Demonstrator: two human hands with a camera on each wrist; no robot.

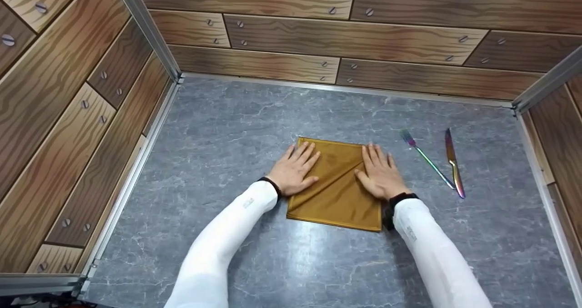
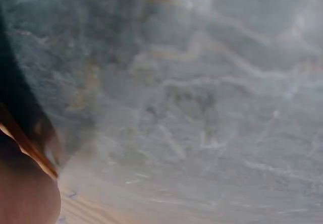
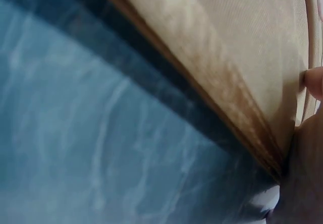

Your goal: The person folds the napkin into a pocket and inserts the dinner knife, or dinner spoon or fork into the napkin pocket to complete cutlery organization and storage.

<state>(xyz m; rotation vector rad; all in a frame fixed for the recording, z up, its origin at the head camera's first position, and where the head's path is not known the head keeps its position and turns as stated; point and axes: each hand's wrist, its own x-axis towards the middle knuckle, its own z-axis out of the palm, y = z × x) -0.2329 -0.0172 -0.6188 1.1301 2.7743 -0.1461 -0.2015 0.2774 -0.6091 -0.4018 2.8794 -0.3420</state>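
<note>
A mustard-brown cloth napkin, roughly square, lies on the grey table with a diagonal crease running across it. My left hand rests on its left edge, fingers straight and spread. On the right edge lies my right hand, also flat, its thumb pointing inward. The right wrist view shows the cloth's hemmed edge close up, slightly raised off the table, and part of the thumb. In the left wrist view only a piece of the hand and a sliver of the cloth appear.
To the right of the cloth lie a rainbow-coloured fork and a matching knife, their handle ends meeting. Wood-patterned walls with metal edging enclose the grey marbled table at the back and both sides.
</note>
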